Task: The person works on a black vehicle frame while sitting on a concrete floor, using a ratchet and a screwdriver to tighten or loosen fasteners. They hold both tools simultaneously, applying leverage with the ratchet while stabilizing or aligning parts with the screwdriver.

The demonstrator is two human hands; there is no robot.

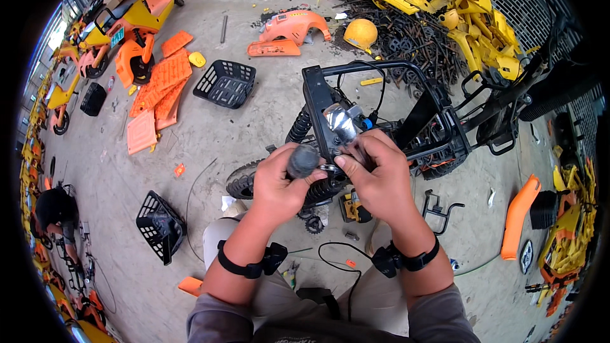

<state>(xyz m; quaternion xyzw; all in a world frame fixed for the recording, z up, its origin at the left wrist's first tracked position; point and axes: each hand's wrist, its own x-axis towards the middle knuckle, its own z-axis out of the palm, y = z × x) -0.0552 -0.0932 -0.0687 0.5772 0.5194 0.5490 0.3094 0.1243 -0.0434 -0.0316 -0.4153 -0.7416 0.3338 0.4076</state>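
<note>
Over the bare frame of a stripped scooter [316, 98], both of my hands work close together. My left hand [276, 184] is closed round a thing with a dark, rounded, worn end [303, 161]. My right hand [380, 171] is closed, thumb and fingers pinched, at the lower end of a shiny silver piece [342, 124] whose kind I cannot make out. Between my two thumbs shows a small metal ring-shaped part [328, 168]. Just below the hands are a black coil spring [324, 189] and a tyre [241, 181]. A yellow-and-black power tool [353, 208] lies on the floor beneath.
Black plastic baskets [225, 84] [160, 225] stand at the left, near stacked orange panels [162, 92]. Yellow body panels [470, 6] and dark metal parts [413, 44] are heaped at the far right. A person [60, 209] crouches at the far left. An orange strip [520, 216] lies right.
</note>
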